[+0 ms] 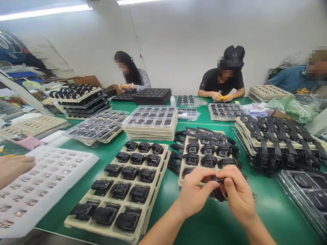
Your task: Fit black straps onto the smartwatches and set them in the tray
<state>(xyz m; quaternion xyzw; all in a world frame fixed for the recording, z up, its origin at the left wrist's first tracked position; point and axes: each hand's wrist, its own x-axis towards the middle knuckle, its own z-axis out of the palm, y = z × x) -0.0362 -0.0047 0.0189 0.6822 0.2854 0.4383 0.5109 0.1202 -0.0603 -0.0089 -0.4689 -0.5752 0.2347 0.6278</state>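
My left hand (196, 192) and my right hand (238, 190) meet over the near edge of a beige tray, both closed on one black watch strap (218, 179). Thumbs and fingertips pinch the strap between them. Part of the watch hangs below, mostly hidden by my fingers. Behind my hands, the beige tray (180, 177) holds several black watches with their round sensor backs showing. Loose black straps (176, 160) stick out along its left side. To the left, another beige tray (102, 230) carries rows of black watches with folded straps.
A white foam tray (76, 170) with small metal parts lies left, beside another person's hand (15, 168). Stacked trays with straps (240, 131) and clear plastic trays (288, 183) stand right. Pale stacked trays (150, 132) are farther back. Three people sit across the green table (265, 211).
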